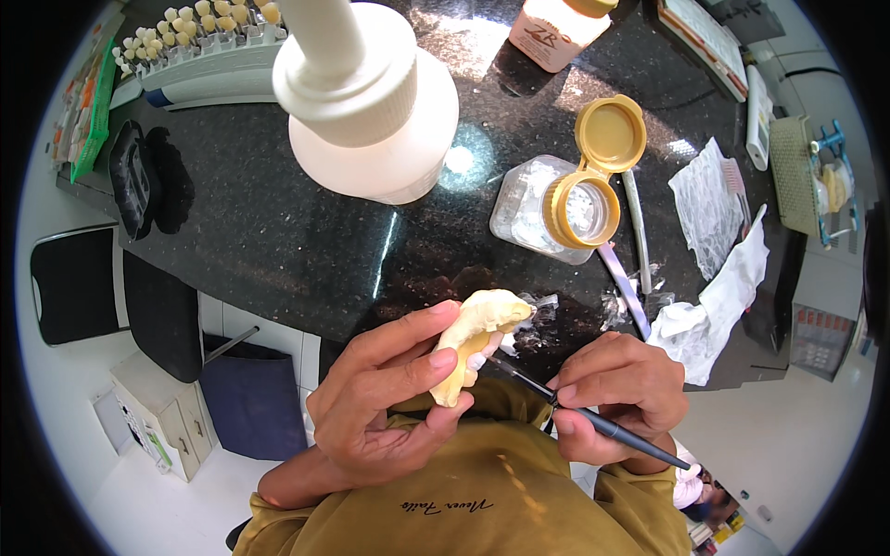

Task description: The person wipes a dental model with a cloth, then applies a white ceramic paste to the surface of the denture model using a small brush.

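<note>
My left hand (385,385) grips a pale yellow dental model (484,318) between thumb and fingers, tilted above the near table edge. Whitish tooth shapes (475,361) show along its right side. Pinched in my right hand (626,394) is a slim dark-handled instrument (612,429). Its thin tip points up and left, close beside the teeth; whether it touches them I cannot tell. Just beyond my hands stands a clear jar (530,211) with its gold flip lid (612,132) raised and white contents inside.
A large white pump bottle (375,171) stands on the dark speckled table (269,241). Tooth shade samples (199,32) and a black dish (136,181) lie left. Toward the right are a purple strip (626,289), a grey stick (638,232), crumpled tissue (709,320) and a capped bottle (556,35).
</note>
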Demonstrator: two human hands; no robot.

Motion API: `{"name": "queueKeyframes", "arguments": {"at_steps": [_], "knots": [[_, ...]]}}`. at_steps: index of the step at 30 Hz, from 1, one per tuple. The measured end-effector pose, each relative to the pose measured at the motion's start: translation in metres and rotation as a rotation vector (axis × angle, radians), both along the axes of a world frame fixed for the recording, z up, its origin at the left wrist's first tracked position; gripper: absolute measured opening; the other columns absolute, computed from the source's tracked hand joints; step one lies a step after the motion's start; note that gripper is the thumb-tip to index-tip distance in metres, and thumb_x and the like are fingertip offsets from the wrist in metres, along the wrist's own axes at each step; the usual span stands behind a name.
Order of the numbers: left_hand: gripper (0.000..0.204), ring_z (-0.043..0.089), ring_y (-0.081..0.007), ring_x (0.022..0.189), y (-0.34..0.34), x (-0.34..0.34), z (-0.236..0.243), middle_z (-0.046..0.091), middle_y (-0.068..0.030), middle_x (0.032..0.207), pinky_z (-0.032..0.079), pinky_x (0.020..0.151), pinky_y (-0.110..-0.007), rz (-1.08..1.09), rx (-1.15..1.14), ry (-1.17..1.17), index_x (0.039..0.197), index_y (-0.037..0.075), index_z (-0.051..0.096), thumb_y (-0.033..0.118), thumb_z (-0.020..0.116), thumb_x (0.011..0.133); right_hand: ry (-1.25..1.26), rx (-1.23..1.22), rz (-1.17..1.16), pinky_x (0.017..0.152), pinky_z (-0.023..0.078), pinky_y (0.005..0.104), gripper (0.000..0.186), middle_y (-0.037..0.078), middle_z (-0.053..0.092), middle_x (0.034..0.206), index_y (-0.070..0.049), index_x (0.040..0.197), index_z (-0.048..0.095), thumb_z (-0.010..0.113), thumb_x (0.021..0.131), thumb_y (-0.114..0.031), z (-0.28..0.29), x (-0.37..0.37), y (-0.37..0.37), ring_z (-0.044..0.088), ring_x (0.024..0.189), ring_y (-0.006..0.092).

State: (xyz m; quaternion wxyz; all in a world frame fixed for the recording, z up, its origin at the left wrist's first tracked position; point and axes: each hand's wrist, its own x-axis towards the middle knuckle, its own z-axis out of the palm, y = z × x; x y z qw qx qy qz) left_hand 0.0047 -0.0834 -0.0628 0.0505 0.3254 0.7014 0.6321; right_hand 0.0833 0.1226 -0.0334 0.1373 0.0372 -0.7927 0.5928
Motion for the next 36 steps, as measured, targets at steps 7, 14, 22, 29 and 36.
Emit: {"name": "queueKeyframes", "arguments": {"at_steps": [7,14,22,29,36], "knots": [[0.042,0.066,-0.0337,0.103,0.001,0.0008,0.0003,0.058,-0.0304,0.119,0.06,0.08,-0.032,0.019,0.025,-0.021,0.11,-0.002,0.06,-0.007,0.076,0.072,0.015,-0.006,-0.022,0.05,0.052,0.0243,0.022,0.012,0.069,0.077,-0.001,0.086,0.068,0.08,0.067,-0.001,-0.0002,0.0004,-0.0015,0.065,0.059,0.0183],[0.051,0.059,-0.0412,0.114,-0.0034,0.0029,-0.0007,0.05,-0.03,0.127,0.056,0.091,-0.042,-0.061,-0.032,-0.048,0.114,0.0,0.057,-0.012,0.075,0.068,0.015,0.01,-0.015,0.05,0.052,0.0246,0.021,0.012,0.068,0.076,-0.001,0.084,0.068,0.079,0.067,-0.001,0.0006,0.0017,-0.0027,0.065,0.059,0.0179],[0.053,0.058,-0.043,0.115,-0.0036,0.0034,-0.0014,0.048,-0.0304,0.128,0.055,0.092,-0.043,-0.072,-0.003,-0.064,0.116,0.001,0.057,-0.012,0.075,0.068,0.026,0.05,-0.01,0.05,0.053,0.0249,0.018,0.011,0.068,0.075,-0.001,0.082,0.068,0.079,0.067,-0.001,-0.0004,0.0002,-0.0057,0.065,0.059,0.0178],[0.053,0.058,-0.043,0.114,-0.0029,0.0028,-0.0018,0.049,-0.0308,0.127,0.055,0.091,-0.043,-0.07,-0.001,-0.051,0.116,0.001,0.057,-0.012,0.075,0.068,0.033,0.063,0.01,0.05,0.052,0.0251,0.019,0.011,0.068,0.075,-0.001,0.083,0.068,0.079,0.068,-0.001,0.0003,-0.0008,-0.005,0.065,0.059,0.0178],[0.051,0.059,-0.0426,0.114,-0.0027,0.0029,-0.0009,0.049,-0.0308,0.127,0.056,0.091,-0.043,-0.066,-0.016,-0.04,0.115,0.001,0.057,-0.011,0.075,0.069,0.021,0.061,0.015,0.05,0.053,0.0251,0.018,0.011,0.068,0.076,-0.001,0.082,0.068,0.079,0.068,-0.001,0.0011,-0.0021,-0.0055,0.065,0.059,0.0181]]}}
